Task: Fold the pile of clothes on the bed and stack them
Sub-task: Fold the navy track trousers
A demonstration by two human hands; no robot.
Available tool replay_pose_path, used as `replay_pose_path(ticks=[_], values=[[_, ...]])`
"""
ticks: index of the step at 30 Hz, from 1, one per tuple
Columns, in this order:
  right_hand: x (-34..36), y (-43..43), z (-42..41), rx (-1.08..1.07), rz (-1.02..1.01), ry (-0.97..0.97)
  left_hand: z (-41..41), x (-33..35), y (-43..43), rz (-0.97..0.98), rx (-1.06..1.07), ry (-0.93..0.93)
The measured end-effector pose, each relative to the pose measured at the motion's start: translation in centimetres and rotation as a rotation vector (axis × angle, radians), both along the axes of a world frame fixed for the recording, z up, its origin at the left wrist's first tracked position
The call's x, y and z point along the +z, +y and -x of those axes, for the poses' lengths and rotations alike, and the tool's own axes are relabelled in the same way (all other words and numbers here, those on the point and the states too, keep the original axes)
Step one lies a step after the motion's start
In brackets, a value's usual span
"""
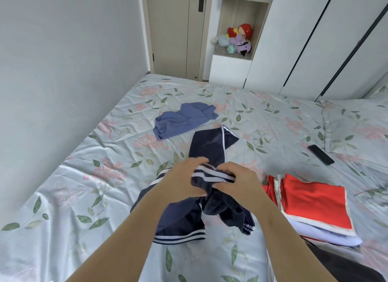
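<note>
Navy striped garment (210, 147): lies on the bed (84, 176), long axis running from the person outward. One end spreads flat beyond the fingers (197, 162); the other lies crumpled beneath them. Left hand (182, 181) and right hand (237, 181) meet at its middle, both closed on a bunched white-striped band, equally near.

Judgement: the garment needs spreading flat before any fold.

Folded red and white stack (315, 202): just right of the right hand.

Loose blue garment (184, 120): beyond the fingers, leftward, apart.

Phone (320, 155): far right.

Open shelf (231, 19) past the bed: holds soft toys (239, 40).
</note>
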State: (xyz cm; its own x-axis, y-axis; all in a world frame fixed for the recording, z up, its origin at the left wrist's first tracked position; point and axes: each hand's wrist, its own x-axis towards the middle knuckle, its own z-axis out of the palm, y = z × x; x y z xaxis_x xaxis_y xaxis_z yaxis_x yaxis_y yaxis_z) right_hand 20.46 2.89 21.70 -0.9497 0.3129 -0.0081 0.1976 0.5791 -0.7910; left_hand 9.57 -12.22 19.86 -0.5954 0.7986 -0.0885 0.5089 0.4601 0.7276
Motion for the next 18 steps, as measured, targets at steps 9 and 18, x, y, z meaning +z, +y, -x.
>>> replay_pose_path(ticks=[9,18], values=[[-2.2,-0.5,-0.9,-0.155,0.396,-0.034,-0.2,3.0,1.1,-0.481,0.328,-0.485],[0.0,-0.2,0.7,-0.200,0.250,0.203,-0.3,6.3,0.9,-0.286,0.099,-0.312]])
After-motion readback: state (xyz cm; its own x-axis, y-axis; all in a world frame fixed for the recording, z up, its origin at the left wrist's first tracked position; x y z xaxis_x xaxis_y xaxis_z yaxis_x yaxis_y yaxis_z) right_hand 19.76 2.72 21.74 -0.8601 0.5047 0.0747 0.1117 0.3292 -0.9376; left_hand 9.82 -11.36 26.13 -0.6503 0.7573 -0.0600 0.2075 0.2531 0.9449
